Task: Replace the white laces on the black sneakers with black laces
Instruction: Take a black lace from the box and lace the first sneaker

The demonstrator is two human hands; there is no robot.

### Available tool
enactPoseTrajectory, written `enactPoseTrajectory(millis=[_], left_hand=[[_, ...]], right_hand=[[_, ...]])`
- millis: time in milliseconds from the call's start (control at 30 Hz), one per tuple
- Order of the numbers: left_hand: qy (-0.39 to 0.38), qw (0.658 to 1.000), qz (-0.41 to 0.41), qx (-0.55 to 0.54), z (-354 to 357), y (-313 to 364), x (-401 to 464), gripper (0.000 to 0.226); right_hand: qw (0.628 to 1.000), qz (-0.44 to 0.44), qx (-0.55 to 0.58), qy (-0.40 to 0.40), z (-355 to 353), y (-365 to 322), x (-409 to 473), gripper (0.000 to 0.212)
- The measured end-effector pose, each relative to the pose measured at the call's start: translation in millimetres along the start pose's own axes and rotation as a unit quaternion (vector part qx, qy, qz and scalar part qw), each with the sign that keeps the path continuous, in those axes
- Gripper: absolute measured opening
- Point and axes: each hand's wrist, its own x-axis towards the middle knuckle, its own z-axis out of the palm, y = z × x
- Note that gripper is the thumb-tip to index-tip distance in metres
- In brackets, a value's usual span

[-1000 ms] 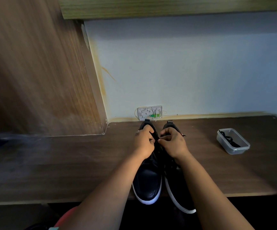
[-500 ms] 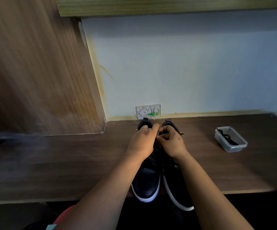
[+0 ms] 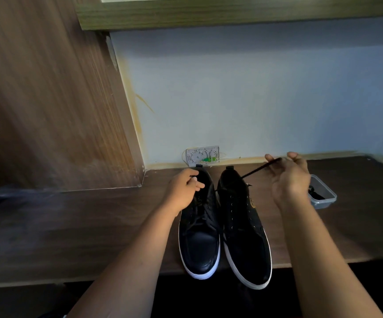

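Two black sneakers with white soles stand side by side on the brown desk, toes over its front edge. The left sneaker (image 3: 199, 244) carries black lacing. The right sneaker (image 3: 245, 237) shows bare eyelets. A black lace (image 3: 258, 169) runs taut from between the shoes up to the right. My right hand (image 3: 289, 180) is raised beside the right sneaker and pinches that lace's end. My left hand (image 3: 182, 191) rests on the collar of the left sneaker, its fingers loosely bent; whether it holds a lace I cannot tell.
A clear plastic box (image 3: 323, 193) with a dark lace inside sits on the desk (image 3: 71, 226) right of my right hand. A white wall socket (image 3: 203, 156) is behind the shoes. A wooden panel (image 3: 48, 99) rises at the left.
My right hand has moved up and to the right, drawing the black lace out taut. Both hands were together over the shoe collars before; the left one stays there.
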Motion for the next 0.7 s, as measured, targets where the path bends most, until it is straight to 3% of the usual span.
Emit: enactPoseTrajectory(millis=[33,67,100,133,167,200,267,300,333,367,400,500,533,700], left_hand=[[0.0,1.0,-0.004,-0.014,-0.7,-0.4,-0.3,0.027],[0.002,1.0,-0.01,-0.026,-0.5,-1.4,-0.2,0.027],[0.004,0.999,-0.015,-0.036,0.0,-1.7,-0.3,0.028],[0.005,0.999,-0.018,-0.041,1.3,-1.4,-0.5,0.028],[0.005,0.999,-0.021,-0.044,2.7,-1.1,-0.9,0.028],[0.006,0.999,-0.021,-0.046,4.1,-0.2,-1.6,0.027],[0.007,0.999,-0.021,-0.046,6.1,1.6,-3.4,0.027],[0.007,0.999,-0.02,-0.045,6.3,2.3,-4.3,0.027],[0.007,0.999,-0.019,-0.042,6.0,2.8,-5.0,0.027],[0.007,0.999,-0.018,-0.038,5.3,2.9,-5.1,0.027],[0.007,0.999,-0.017,-0.032,4.2,3.1,-5.0,0.027],[0.005,1.0,-0.012,-0.008,-0.6,2.2,-3.7,0.026],[-0.001,1.0,-0.006,0.008,-2.5,2.4,-4.0,0.026],[-0.074,0.973,0.082,0.201,-4.1,5.5,-9.4,0.037]], right_hand=[[0.992,0.074,0.101,-0.015,-1.9,-2.5,-3.2,0.026],[0.986,0.122,0.107,-0.039,-1.5,1.3,-7.1,0.026],[0.987,0.138,0.04,-0.065,0.1,9.3,-10.9,0.026],[0.983,0.105,-0.115,-0.099,1.1,19.6,-16.2,0.028],[0.936,0.022,-0.317,-0.15,1.4,32.8,-21.0,0.026],[0.837,-0.084,-0.497,-0.214,1.4,44.8,-27.0,0.02],[0.63,-0.22,-0.683,-0.297,2.7,64.4,-36.9,0.024],[0.573,-0.241,-0.721,-0.307,3.3,71.1,-38.7,0.027],[0.553,-0.257,-0.732,-0.304,4.1,73.5,-40.0,0.028],[0.56,-0.266,-0.726,-0.297,4.5,72.9,-39.3,0.026],[0.592,-0.263,-0.707,-0.284,3.6,69.6,-36.5,0.023],[0.797,-0.153,-0.557,-0.176,-5.5,43.0,-10.6,0.019],[0.837,-0.123,-0.514,-0.143,-12.0,32.4,-0.6,0.021],[0.838,-0.073,-0.522,-0.141,-30.3,24.4,6.4,0.017]])
